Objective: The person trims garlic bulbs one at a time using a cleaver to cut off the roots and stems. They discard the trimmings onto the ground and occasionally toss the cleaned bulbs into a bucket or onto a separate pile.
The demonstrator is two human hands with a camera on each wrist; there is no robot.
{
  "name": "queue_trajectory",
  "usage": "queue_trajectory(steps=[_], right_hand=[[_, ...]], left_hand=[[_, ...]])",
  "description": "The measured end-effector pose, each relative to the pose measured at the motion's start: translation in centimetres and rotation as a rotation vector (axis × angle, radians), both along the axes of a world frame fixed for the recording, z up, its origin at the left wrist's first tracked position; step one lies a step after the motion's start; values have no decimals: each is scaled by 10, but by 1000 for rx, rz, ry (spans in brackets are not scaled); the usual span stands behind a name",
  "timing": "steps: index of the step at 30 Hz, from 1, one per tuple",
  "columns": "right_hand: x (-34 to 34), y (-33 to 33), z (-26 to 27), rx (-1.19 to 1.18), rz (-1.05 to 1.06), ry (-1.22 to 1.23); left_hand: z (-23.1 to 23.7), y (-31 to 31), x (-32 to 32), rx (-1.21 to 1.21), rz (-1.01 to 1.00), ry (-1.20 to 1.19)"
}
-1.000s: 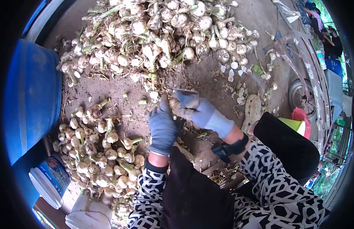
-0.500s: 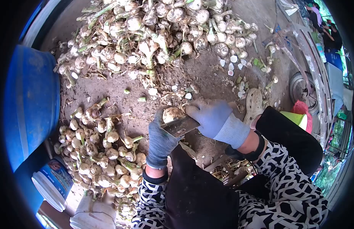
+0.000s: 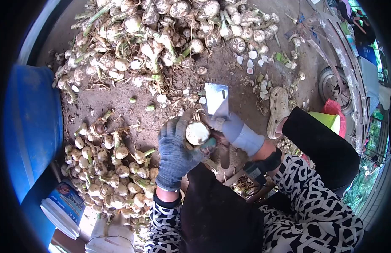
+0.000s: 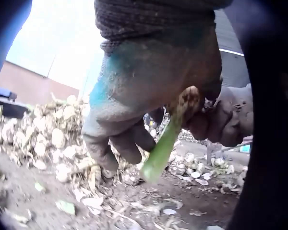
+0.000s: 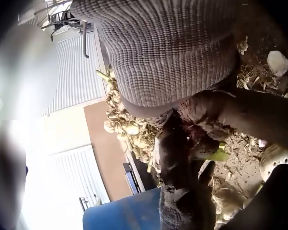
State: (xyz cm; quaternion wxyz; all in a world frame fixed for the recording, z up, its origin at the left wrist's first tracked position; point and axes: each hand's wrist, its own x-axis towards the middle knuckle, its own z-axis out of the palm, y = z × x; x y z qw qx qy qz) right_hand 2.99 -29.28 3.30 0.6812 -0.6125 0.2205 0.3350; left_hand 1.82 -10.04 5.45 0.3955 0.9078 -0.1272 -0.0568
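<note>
The garlic bulb (image 3: 198, 133) in your left hand (image 3: 176, 145) shows a flat white face, so its root end looks done; a green stem (image 4: 161, 151) juts out below that hand, so trimming the stem may be left. Your left fingers are curled round the bulb, and your right hand (image 3: 235, 133) grips a knife (image 3: 217, 98) just beside it, blade pointing towards the far edge of the floor (image 3: 229, 76).

My guess is that the far pile (image 3: 132, 26) is waiting and the pile by the floor's near left corner (image 3: 115, 181) is finished — though I can't make out every root end. If so, plenty remains.

Counts: one bulb in hand, one knife, two piles, their bulbs too heaped to number. You have about six white slices (image 3: 250, 63) clustered towards the floor's far right corner, a few more near the bulb, and at least two green stem bits (image 3: 150, 108). Along the left edge there's one blue barrel (image 3: 39, 126) — plus two buckets (image 3: 62, 217) at the near left corner
</note>
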Motion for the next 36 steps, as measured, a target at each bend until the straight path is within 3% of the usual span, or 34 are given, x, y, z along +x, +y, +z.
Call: queue_trajectory(steps=[1,3,5,7,8,9,10,11,12,14,15,16,18,20,21,22,23,24,26,28,30,31,32,33,35,36], right_hand=[[-2,2,3,2,2,0],[2,9,10,-154,130,-229],[6,13,28,-213,226,-247],[9,10,35,-332,360,-338],[10,6,35,-334,367,-346],[13,3,37,-257,282,-320],[16,0,39,-180,195,-293],[20,-2,49,-343,251,-420],[20,-3,43,-349,248,-422],[17,-2,17,-500,433,-835],[14,-2,9,-584,597,-520],[13,-7,-30,-719,889,-356],[16,-25,-64,-862,1010,-371],[63,-10,-19,-846,819,-96],[75,-19,-54,-913,748,-362],[101,-10,-39,-967,606,-274],[126,-11,-51,-932,456,-430],[155,-9,-51,-1044,567,-509],[209,0,-70,-883,431,-320],[239,6,-83,-1109,677,-209],[219,14,-50,-820,429,-130],[204,15,-45,-817,412,-111],[178,7,-56,-672,341,-357],[161,11,-26,-666,525,-292],[106,15,-3,-497,435,-434],[82,15,-9,-667,561,-986]], left_hand=[[7,2,-2,48,11,109],[8,3,-8,98,41,208],[-10,1,-19,-761,186,576],[-25,1,-27,-738,229,480],[-32,-1,-28,-718,258,388],[-35,-5,-25,-860,299,258],[-36,-5,-23,-867,297,251],[-35,-3,-23,-972,349,296],[-34,-2,-23,-1076,402,345],[-16,1,-18,-1064,353,265],[-4,4,-16,-991,253,173],[9,8,-12,-919,148,78],[32,35,-17,-796,176,-61],[39,75,-39,-676,595,56],[37,107,-52,-352,603,60],[34,139,-62,-28,596,52],[28,164,-78,301,548,44],[24,177,-88,630,498,34],[24,168,-83,618,548,42],[10,143,-61,6,701,23],[-1,106,-29,-455,795,349],[-17,90,-13,-589,773,360],[-36,75,0,-721,749,379],[-47,61,14,-913,678,501],[-65,37,41,-1188,472,829],[-75,29,47,-1262,326,1041]])
